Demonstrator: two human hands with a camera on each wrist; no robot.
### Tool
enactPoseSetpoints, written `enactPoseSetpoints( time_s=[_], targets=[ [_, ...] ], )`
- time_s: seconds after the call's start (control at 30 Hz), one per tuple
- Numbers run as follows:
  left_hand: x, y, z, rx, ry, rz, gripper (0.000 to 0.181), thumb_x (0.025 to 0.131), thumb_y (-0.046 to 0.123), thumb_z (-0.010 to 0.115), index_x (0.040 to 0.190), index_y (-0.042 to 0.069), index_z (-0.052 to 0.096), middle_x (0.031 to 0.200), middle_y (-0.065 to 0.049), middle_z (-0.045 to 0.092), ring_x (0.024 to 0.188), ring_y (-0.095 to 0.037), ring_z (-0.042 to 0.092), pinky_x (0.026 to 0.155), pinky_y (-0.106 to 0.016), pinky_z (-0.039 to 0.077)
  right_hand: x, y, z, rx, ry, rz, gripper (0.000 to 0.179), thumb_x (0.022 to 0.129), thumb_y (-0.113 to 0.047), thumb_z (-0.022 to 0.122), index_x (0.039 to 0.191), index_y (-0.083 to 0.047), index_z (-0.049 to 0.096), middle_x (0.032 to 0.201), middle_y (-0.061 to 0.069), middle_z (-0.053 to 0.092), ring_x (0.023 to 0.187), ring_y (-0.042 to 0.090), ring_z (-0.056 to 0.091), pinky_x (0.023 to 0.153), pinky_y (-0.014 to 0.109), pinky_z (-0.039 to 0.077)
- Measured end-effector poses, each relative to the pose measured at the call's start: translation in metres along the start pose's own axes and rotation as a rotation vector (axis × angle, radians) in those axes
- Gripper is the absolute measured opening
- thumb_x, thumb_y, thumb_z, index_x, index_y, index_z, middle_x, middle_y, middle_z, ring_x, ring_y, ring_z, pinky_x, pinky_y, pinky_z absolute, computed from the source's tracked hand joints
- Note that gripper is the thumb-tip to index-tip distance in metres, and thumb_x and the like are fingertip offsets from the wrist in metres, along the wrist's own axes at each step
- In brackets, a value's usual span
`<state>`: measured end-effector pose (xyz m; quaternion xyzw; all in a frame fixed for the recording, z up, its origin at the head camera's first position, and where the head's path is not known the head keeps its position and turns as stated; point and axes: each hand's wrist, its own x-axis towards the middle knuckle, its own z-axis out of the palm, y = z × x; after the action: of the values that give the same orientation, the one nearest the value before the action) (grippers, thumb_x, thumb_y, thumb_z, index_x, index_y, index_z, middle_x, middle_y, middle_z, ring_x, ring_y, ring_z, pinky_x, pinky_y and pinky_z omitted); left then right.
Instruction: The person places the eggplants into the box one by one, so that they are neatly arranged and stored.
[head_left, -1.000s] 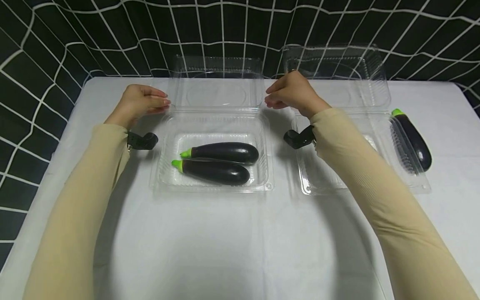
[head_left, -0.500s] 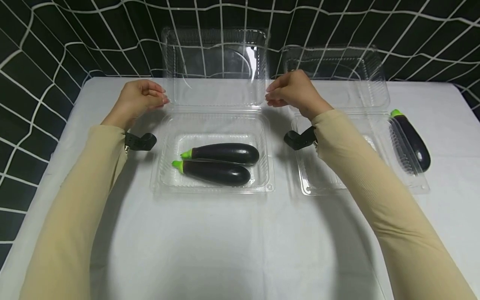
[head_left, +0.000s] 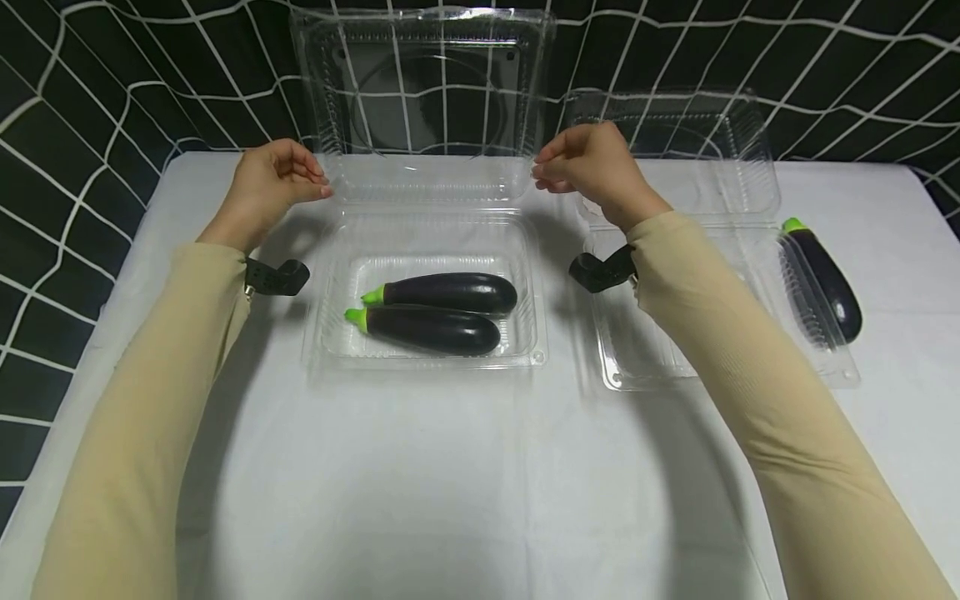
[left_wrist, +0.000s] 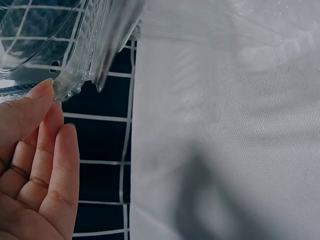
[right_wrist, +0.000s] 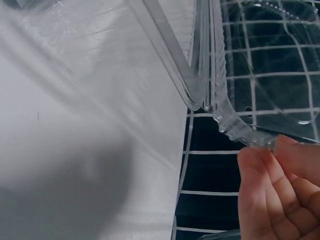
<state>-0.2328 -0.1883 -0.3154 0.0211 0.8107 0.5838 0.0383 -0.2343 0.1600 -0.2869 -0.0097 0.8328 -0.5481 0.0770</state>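
A clear plastic clamshell container (head_left: 423, 364) lies with its lid (head_left: 423, 179) raised nearly upright at the back. Two dark eggplants (head_left: 450, 293) with green stems rest side by side in its base. My left hand (head_left: 273, 183) pinches the lid's left side between thumb and fingertips; the left wrist view shows the thumb (left_wrist: 37, 97) on the ribbed plastic edge (left_wrist: 75, 75). On the opposite side, my right hand (head_left: 596, 171) pinches the lid too, with thumb and fingers (right_wrist: 255, 175) meeting at its corner (right_wrist: 250, 135) in the right wrist view.
A second clear clamshell container (head_left: 622, 375) stands open to the right, partly behind my right sleeve. Just beyond its right side lies another eggplant (head_left: 828, 279). White grid netting (head_left: 225, 50) over dark cloth borders the white table (head_left: 420, 483) at the back and left.
The lid has swung up from leaning far back to nearly upright, and both hands have risen with it. The container's base has tipped or shifted slightly backward with its eggplants.
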Motion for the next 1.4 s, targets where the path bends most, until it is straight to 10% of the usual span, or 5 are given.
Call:
enactPoseSetpoints(
  time_s=[0.57, 1.07, 1.4],
  targets=[
    [0.0, 0.002, -0.002, 0.068, 0.015, -0.019, 0.021, 0.079, -0.009, 0.07, 0.085, 0.007, 0.059, 0.077, 0.005, 0.061, 0.069, -0.007, 0.058, 0.067, -0.014, 0.05, 0.005, -0.011, 0.001, 0.094, 0.203, -0.231, 0.007, 0.087, -0.001, 0.065, 0.093, -0.003, 0.066, 0.083, 0.0, 0.064, 0.078, 0.012, 0.063, 0.077, 0.023, 0.052],
    [0.004, 0.009, -0.01, 0.145, -0.024, -0.02, 0.011, 0.087, 0.009, 0.068, 0.097, 0.007, 0.065, 0.09, 0.004, 0.064, 0.084, -0.011, 0.06, 0.08, -0.021, 0.049, 0.006, -0.013, -0.001, 0.119, 0.232, -0.238, 0.006, 0.085, 0.001, 0.066, 0.088, -0.004, 0.066, 0.083, 0.001, 0.063, 0.079, 0.012, 0.064, 0.079, 0.022, 0.051],
    [0.004, 0.031, -0.008, -0.141, 0.09, 0.016, 0.012, 0.087, 0.009, 0.067, 0.099, 0.008, 0.067, 0.097, -0.002, 0.062, 0.092, -0.015, 0.061, 0.087, -0.023, 0.05, 0.006, -0.012, -0.003, 0.137, 0.237, -0.241, 0.006, 0.085, 0.001, 0.067, 0.086, -0.004, 0.066, 0.083, 0.003, 0.062, 0.08, 0.012, 0.063, 0.078, 0.02, 0.052]
  ],
)
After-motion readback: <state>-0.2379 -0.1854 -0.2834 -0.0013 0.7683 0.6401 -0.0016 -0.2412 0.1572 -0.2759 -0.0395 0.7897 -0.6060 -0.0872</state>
